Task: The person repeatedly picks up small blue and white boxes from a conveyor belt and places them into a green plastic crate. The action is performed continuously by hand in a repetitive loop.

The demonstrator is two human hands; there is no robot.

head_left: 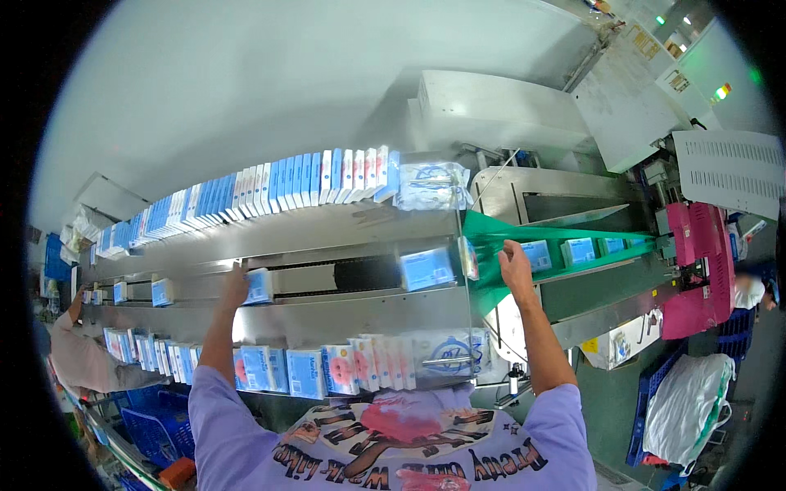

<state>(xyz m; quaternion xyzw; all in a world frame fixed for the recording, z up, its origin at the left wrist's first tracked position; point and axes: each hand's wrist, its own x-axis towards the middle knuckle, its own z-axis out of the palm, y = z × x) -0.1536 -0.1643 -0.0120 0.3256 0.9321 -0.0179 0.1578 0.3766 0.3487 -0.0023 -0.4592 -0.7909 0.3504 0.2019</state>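
My left hand (236, 286) is over the conveyor, at the left edge of a flat blue-and-white pack (259, 286). Its fingers point away from me and look stretched out; whether they touch the pack is hard to tell. My right hand (514, 266) hovers over the green plastic film (489, 245), its fingers loosely bent and apart, with nothing visible in them. Between my hands another blue pack (426, 269) lies on the conveyor. A pack on edge (467, 258) stands where the film begins, and several packs, such as a blue one (537, 255), lie inside the film.
A long row of upright packs (286, 182) lines the far ledge, with a clear plastic bundle (432, 186) at its end. More packs (305, 373) line the near ledge. A pink machine part (698, 270) stands right. Another person's sleeve (94, 352) shows far left, near blue crates (160, 421).
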